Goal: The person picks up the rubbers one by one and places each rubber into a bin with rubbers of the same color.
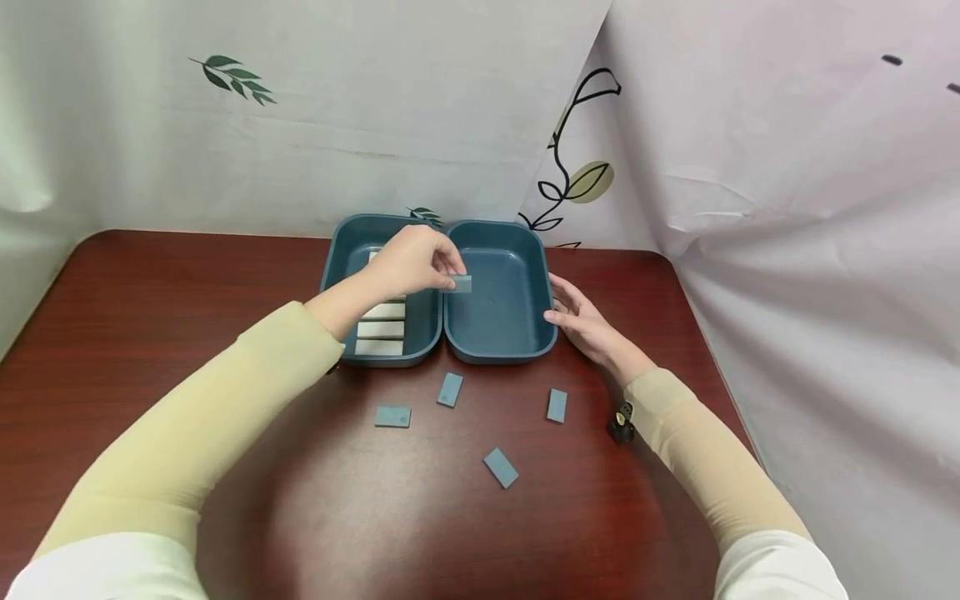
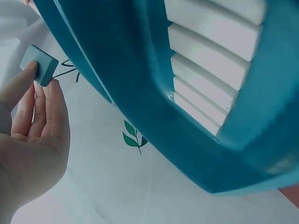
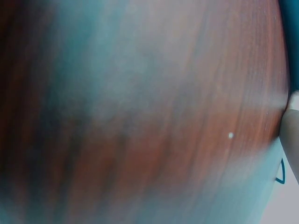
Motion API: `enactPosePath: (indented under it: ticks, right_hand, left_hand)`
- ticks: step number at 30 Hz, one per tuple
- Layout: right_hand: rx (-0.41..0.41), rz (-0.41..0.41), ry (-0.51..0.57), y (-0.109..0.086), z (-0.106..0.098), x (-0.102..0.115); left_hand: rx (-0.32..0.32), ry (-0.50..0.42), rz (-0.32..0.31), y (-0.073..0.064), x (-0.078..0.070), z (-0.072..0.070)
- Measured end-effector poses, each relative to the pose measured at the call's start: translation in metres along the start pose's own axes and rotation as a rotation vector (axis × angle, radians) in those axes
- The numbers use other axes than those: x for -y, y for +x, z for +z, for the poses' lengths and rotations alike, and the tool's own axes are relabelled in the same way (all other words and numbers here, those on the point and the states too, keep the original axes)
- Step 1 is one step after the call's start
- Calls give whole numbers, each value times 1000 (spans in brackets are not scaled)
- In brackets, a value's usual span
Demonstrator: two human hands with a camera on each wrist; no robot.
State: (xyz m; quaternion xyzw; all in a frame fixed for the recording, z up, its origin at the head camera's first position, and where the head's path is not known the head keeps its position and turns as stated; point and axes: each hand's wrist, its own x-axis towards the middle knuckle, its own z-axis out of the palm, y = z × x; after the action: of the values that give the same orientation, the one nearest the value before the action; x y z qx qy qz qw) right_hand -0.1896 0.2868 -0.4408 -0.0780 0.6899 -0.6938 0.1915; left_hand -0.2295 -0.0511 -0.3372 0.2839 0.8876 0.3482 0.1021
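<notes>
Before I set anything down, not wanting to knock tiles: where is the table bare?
Bare: the table left of the left tray, beyond the left sleeve; also its near middle, this side of the four blue tiles. The right tray looks bare inside, but the left hand holds a fifth tile by its left rim. Crowded: the left tray, with white pieces.

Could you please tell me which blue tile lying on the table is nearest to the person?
The tile lowest in the head view; the other three tiles all lie farther up.
</notes>
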Motion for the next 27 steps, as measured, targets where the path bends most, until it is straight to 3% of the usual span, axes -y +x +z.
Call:
enactPosePath:
  ticks: [9, 27]
  right_hand:
    - [-7, 3, -9, 1, 0, 0]
    - [-18, 34, -9, 1, -2, -2]
  left_hand:
    - [38, 13, 20, 39, 9, 4]
    - [5, -15, 67, 87, 18, 15]
